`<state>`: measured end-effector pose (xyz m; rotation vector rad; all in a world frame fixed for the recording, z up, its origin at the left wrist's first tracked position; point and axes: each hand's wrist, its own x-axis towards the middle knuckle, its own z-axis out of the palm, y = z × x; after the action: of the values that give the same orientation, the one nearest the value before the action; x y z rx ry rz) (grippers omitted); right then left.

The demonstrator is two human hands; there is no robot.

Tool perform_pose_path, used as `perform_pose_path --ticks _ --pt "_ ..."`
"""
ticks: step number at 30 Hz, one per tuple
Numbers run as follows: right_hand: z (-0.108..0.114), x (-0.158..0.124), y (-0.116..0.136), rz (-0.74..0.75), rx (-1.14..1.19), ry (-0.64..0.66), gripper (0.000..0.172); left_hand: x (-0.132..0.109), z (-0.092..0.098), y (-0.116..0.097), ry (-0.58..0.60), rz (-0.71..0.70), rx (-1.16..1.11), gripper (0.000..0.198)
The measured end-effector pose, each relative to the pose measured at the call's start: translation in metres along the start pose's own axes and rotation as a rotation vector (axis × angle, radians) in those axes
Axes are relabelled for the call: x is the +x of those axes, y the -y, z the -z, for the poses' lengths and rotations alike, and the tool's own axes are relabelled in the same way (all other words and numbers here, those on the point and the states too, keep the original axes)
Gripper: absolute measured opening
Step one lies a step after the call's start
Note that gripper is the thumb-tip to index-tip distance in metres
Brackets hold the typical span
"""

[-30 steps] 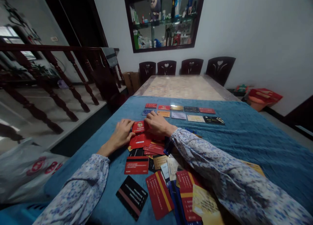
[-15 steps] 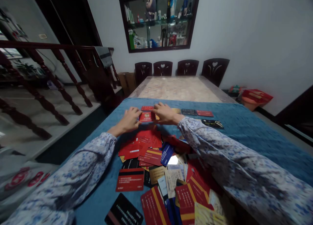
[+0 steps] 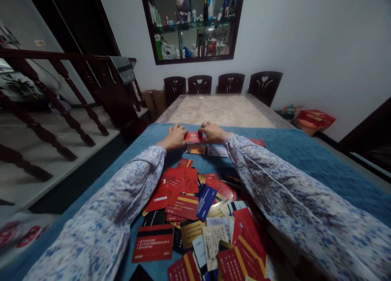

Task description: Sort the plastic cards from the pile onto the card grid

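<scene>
Between my two hands, toward the far side of the blue cloth, is a red card [image 3: 193, 137]. My left hand [image 3: 174, 137] pinches its left end and my right hand [image 3: 214, 133] grips its right end. Just nearer to me lie an orange card [image 3: 196, 150] and a pale card [image 3: 217, 151], side by side. A loose heap of cards spreads closer in, with a blue card [image 3: 206, 201], a red card with a dark stripe [image 3: 153, 243] and several other red ones. My right forearm covers part of the heap and part of the far row.
Blue cloth [image 3: 293, 167] covers the near part of the table, and its bare patterned top [image 3: 210, 110] lies beyond. Several dark chairs [image 3: 231, 84] stand at the far end. A wooden railing [image 3: 58, 102] runs along the left; a red bag [image 3: 316, 120] sits at right.
Both hands have moved farther away with the red card, which now lies at the back of the row. The orange and pale cards have come into clear view. The camera view has shifted slightly.
</scene>
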<state>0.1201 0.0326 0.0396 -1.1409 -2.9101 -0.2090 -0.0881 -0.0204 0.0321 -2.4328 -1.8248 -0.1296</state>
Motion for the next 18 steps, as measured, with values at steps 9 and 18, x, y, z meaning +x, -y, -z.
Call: perform_pose_path --ticks 9,18 --pt "-0.02 0.015 -0.013 -0.063 0.036 0.068 0.042 0.027 -0.017 0.003 0.097 -0.004 -0.004 0.036" --pt "-0.029 0.022 -0.011 -0.08 0.036 0.121 0.041 0.04 -0.032 0.012 0.163 -0.045 -0.001 0.035"
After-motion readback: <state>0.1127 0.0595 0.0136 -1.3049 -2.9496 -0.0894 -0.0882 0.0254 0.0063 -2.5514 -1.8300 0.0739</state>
